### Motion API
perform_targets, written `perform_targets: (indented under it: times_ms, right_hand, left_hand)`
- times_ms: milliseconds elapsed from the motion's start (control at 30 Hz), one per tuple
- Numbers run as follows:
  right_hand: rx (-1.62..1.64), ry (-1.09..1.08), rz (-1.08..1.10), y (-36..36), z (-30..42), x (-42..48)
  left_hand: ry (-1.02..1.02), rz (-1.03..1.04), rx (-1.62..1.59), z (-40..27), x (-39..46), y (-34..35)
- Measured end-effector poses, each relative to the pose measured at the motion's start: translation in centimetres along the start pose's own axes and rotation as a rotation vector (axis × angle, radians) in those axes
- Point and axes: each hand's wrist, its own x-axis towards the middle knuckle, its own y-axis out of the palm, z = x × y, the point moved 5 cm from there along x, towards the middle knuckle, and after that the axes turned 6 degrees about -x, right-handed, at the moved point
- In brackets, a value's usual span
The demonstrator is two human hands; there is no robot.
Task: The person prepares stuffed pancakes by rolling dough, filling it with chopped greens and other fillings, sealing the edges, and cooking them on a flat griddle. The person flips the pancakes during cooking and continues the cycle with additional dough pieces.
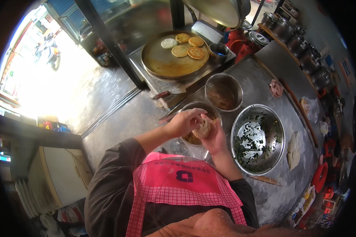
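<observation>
A filled dough ball (202, 129) with a pleated, gathered top sits between my two hands. My right hand (216, 138) cups it from the side and below. At its top, the fingers of my left hand (184, 122) are bent against the dough's edge. Both hands are above a metal bowl (192, 141) of yellowish filling, and they hide much of it. Just beyond stands a second metal bowl (224, 92) with brown contents. To the right, a large steel bowl (257, 139) has chopped green leaves stuck over its base and wall.
Ahead, a round griddle (166, 65) carries several flatbreads (195, 53), one still pale. A red-handled knife or scraper (163, 94) lies near its front edge. Dough (293, 151) rests on the metal worktop (273, 201) at right. A rolled wooden rod (301, 114) and a pink cloth (276, 88) are farther back.
</observation>
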Motion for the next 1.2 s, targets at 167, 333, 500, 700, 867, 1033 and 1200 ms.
perform_targets:
  times_ms: [167, 333, 500, 700, 867, 1033, 1200]
  right_hand:
    - [-0.077, 0.001, -0.006, 3.2, 0.1, 0.8]
    - [0.029, 0.155, -0.015, 1.7, -4.5, 4.8]
    - [-0.139, 0.133, 0.037, 7.7, -7.6, 9.5]
    - [-0.117, 0.319, -0.045, 10.8, -17.8, 20.8]
    - [-0.196, 0.483, -0.046, 13.6, -26.0, 28.0]
    - [-0.365, 0.398, 0.015, 20.8, -27.7, 31.9]
    - [-0.304, 0.297, -0.023, 19.5, -26.4, 34.8]
  left_hand:
    - [-0.394, -0.183, -1.056, 3.8, -2.1, -1.4]
    - [0.248, -0.121, 0.188, 2.0, -3.7, -4.8]
    - [0.002, -0.260, -0.018, 5.6, -5.7, -12.5]
    - [-0.218, -0.391, -0.484, 17.6, -10.6, -22.9]
    - [0.054, -0.337, 0.147, 18.0, -13.8, -33.0]
    - [-0.282, -0.285, -0.748, 22.2, -15.2, -38.5]
    - [-0.348, -0.382, -1.275, 23.5, -13.5, -38.3]
